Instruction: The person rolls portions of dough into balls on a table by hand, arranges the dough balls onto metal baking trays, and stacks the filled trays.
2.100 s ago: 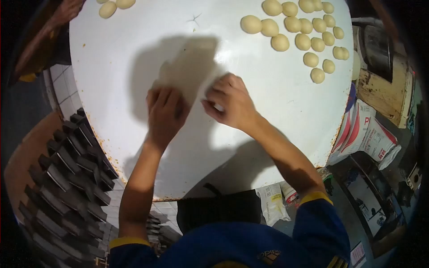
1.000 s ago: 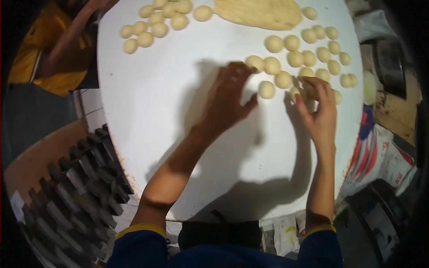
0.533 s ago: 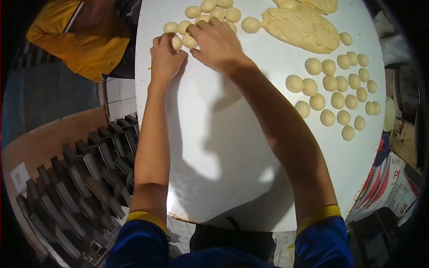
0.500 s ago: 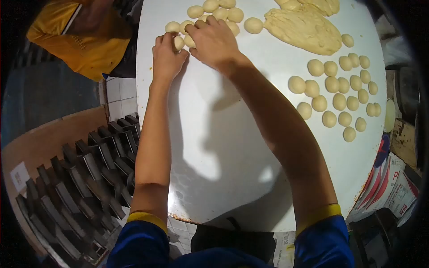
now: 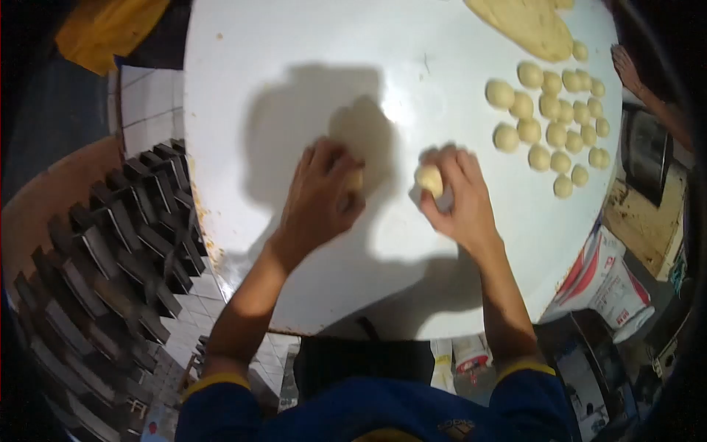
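Over the middle of the white table, my left hand [image 5: 320, 188] curls round a dough ball [image 5: 355, 181], which shows only in part between thumb and fingers. To the right, my right hand [image 5: 458, 191] grips a second dough ball [image 5: 429, 180] between thumb and fingertips. The two hands are apart, with bare tabletop between them. Several more dough balls [image 5: 556, 135] lie in a loose cluster to the right of my right hand. A large flat piece of dough [image 5: 526, 26] is cut off by the top edge of the view.
The round white table [image 5: 294, 309] has a worn, rusty edge. Dark metal pans [image 5: 118, 228] stand in rows at the lower left. Printed sacks [image 5: 615, 287] lie at the right. Another person's hand [image 5: 624, 68] shows beyond the table's right edge, and yellow clothing [image 5: 110, 29] at the upper left.
Both hands have come back from the far-left group of dough balls toward me and moved apart, each now holding one ball. The view has shifted, and that group is out of sight.
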### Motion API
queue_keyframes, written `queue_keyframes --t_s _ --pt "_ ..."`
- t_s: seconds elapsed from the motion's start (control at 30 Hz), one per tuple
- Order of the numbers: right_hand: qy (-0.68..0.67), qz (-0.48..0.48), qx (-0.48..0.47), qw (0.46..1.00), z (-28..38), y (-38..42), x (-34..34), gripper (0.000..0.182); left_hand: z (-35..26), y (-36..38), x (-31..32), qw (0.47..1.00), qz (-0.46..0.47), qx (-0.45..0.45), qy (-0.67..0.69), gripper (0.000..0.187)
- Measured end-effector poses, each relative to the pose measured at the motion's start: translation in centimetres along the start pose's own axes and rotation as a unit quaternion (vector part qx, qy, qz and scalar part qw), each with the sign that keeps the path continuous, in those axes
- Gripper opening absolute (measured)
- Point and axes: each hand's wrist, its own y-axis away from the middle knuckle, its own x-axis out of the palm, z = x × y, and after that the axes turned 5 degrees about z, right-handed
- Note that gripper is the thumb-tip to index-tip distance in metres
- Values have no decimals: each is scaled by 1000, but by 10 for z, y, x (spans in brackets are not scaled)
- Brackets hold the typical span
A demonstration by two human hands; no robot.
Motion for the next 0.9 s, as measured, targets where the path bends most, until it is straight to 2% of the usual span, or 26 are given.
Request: queue_keyframes --t_s 0.03,0.07,0.1,0.13,0.2,0.23,0.3,0.33,0.4,0.47,0.53,0.6,0.67,0.73,0.8,0.83,0.87,0.9 --pt "38 -16 -2 999 2 -1 4 46 -3 -8 10 1000 10 -5 13 47" --pt "76 -32 -6 997 6 -14 12 46 -12 -23 17 999 -16 4 -39 45" --pt "51 -82 -37 995 7 -26 26 43 -17 -26 26 995 -42 12 -92 43" --pt "66 -92 -57 992 8 -29 40 39 -17 -17 35 996 -34 7 -84 43" --pt "66 -81 -66 992 11 -6 60 30 -9 0 49 993 11 54 -106 43" --pt "67 -84 -63 992 2 4 63 30 -4 18 47 987 -19 81 -138 39" --pt "92 -71 -172 978 -22 32 54 21 35 32 26 984 -43 77 -156 37" --pt "57 -76 -157 983 -39 23 45 15 46 33 24 980 -70 68 -174 36" --pt "157 -114 -104 975 -39 -13 28 13 39 -11 14 974 -90 13 -209 35" --pt "104 -202 -103 968 -25 -53 49 14 18 -33 35 976 -85 -4 -200 34" --pt "54 -122 -60 989 2 -35 64 15 -2 -23 59 986 -78 26 -143 29" --pt "16 -102 -75 992 -3 0 67 13 8 15 55 990 -73 41 -115 27" --pt "60 -108 -158 980 -28 19 46 14 51 36 36 986 -60 82 -133 29" --pt "134 -96 -103 981 -53 -6 25 15 48 2 7 978 -68 5 -199 27" --pt "104 -204 -98 969 -34 -54 37 14 38 -39 23 979 -75 12 -190 26" --pt "81 -156 -101 979 -21 -60 45 11 20 -44 35 985 -63 15 -162 25" --pt "36 -121 -66 990 -8 -50 62 13 4 -36 46 990 -48 16 -133 25" --pt "9 -117 -85 989 -1 -29 66 15 -2 -17 53 989 -64 41 -124 24"
